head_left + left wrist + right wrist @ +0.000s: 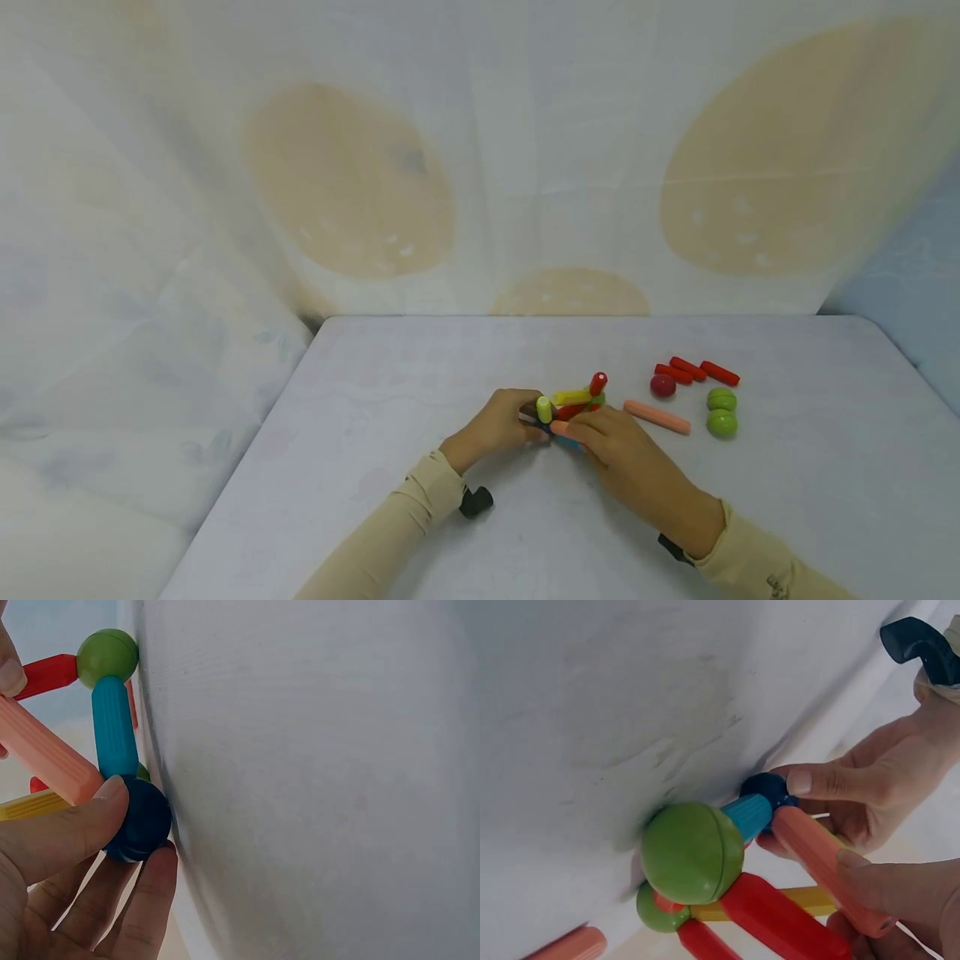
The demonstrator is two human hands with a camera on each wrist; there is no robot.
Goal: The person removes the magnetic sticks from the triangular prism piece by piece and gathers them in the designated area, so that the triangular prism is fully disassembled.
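Holding: the left hand [498, 427] pinches the dark blue ball [139, 819] of a stick-and-ball frame [572, 403] at mid-table, thumb on top and fingers curled beneath it.
Frame layout: a blue stick [114, 727] runs from that ball along the table [420, 392] to a green ball [692, 852]; red sticks [780, 919] and a yellow stick [572, 397] branch off from there, and one red stick stands up at the back.
Joining: the right hand [626, 460] grips a salmon stick [825, 877] between thumb and fingertips, its far end meeting the dark blue ball.
Seating the joint well: I judge the left pinch should stay firm so the ball cannot roll; the salmon stick wants to be fed straight along its own axis into the ball, not levered sideways, or the blue stick may pop loose.
Support: both balls touch the tabletop, which steadies the frame; pressing gently down looks safer than lifting.
Loose parts to the right: another salmon stick [657, 417] just beside the right hand, then a red ball [662, 385], three red sticks [697, 371] and two green balls [722, 412], well apart from the frame.
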